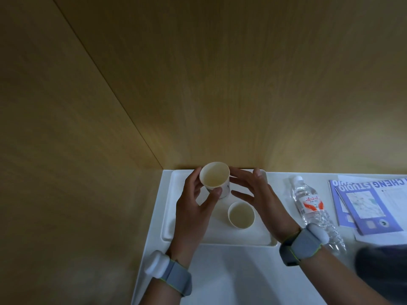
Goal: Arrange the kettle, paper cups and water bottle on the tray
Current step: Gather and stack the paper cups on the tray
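Head cam: left hand (193, 208) holds a paper cup (214, 176) mouth-up over the tray's (169, 219) 12 o'clock end, a bit tilted. Right hand (257, 194) is spread wide beside it, touch unclear. Second cup (241, 215) stands upright mid-tray. Water bottle (312, 208) lies on the table (229, 276) at 3 o'clock, cap toward 12. Can't spot the kettle; booklets (365, 201) are cut off at the edge.

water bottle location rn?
In the head view, the water bottle lies on its side on the white table, right of the tray, between it and the blue booklets.
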Tool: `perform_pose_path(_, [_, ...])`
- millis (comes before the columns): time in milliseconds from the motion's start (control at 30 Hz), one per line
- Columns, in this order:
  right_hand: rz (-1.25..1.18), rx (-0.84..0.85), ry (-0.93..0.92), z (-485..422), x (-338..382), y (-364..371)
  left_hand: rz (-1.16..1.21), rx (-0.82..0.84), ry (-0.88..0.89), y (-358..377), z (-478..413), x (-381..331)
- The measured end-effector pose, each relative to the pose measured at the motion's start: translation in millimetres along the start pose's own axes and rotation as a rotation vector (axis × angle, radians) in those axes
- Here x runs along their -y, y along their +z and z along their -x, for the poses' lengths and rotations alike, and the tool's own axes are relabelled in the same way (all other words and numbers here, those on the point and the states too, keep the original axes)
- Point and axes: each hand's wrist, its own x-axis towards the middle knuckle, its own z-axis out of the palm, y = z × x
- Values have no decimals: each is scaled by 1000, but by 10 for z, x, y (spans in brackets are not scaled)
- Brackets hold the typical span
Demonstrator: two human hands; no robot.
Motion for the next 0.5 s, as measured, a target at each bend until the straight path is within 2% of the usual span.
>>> perform_pose_path(200, [-5,-28,-35,214,-7,-130,4,28,47,132,111,-37])
perform_pose_path(500, [50,-39,-62,497,-72,-280,31,101,27,294,321,-60])
